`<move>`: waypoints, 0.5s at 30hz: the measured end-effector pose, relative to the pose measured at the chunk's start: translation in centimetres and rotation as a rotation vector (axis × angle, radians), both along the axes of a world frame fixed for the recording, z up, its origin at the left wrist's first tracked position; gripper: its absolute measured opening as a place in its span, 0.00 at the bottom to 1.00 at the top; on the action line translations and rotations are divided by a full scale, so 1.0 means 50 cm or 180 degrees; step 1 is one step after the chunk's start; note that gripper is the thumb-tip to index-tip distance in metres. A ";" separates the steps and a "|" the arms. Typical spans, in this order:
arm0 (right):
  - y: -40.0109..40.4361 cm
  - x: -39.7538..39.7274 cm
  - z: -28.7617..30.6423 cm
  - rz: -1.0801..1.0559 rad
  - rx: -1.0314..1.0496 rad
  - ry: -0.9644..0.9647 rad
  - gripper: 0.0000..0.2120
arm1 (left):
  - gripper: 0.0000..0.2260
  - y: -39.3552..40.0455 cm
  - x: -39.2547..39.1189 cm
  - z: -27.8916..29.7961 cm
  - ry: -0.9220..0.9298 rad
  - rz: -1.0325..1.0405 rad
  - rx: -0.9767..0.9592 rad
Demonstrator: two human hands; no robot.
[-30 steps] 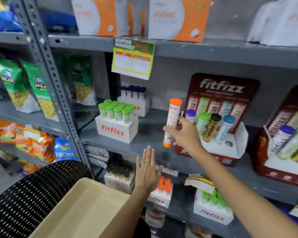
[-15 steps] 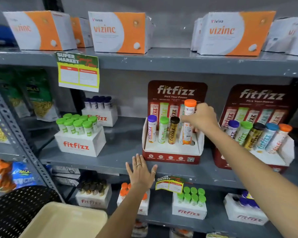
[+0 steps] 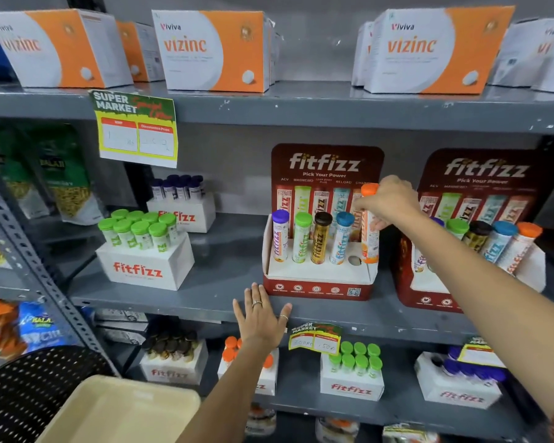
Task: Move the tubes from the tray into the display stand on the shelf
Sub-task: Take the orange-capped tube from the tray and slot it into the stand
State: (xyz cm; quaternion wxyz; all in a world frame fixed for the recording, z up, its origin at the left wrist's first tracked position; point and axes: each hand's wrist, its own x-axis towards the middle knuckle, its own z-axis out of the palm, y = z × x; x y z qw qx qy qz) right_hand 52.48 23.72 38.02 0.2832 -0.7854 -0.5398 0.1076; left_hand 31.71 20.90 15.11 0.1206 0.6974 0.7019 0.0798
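My right hand [image 3: 389,203] grips an orange-capped tube [image 3: 369,241] near its top, holding it upright at the right end of the red fitfizz display stand [image 3: 317,282]. The tube's base sits at the stand's right edge, just right of an open round hole [image 3: 354,260]. Purple-, green-, black- and blue-capped tubes [image 3: 311,239] stand in the stand's other slots. My left hand [image 3: 261,318] is flat, fingers spread, against the front edge of the grey shelf [image 3: 186,302]. The beige tray [image 3: 119,410] lies at the bottom left with nothing visible in it.
A second full fitfizz stand [image 3: 480,251] stands right of the first. White boxes of green-capped [image 3: 144,260] and dark-capped tubes [image 3: 181,206] sit to the left. Vizinc boxes [image 3: 211,49] line the upper shelf. More tube boxes fill the lower shelf. A black perforated surface [image 3: 23,391] is beside the tray.
My right hand has carried the orange-capped tube rightward from the stand's front to its right end. The view has swung right. My left hand stays on the shelf edge.
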 end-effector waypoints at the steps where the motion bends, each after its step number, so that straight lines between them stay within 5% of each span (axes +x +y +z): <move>1: 0.001 0.001 0.000 0.0001 0.0024 -0.0068 0.16 | 0.35 0.000 0.000 -0.001 0.0002 0.0000 0.0004; 15: 0.011 -0.003 -0.009 0.0182 -0.0502 -0.0475 0.16 | 0.36 0.009 0.000 -0.014 0.0048 0.0032 0.0037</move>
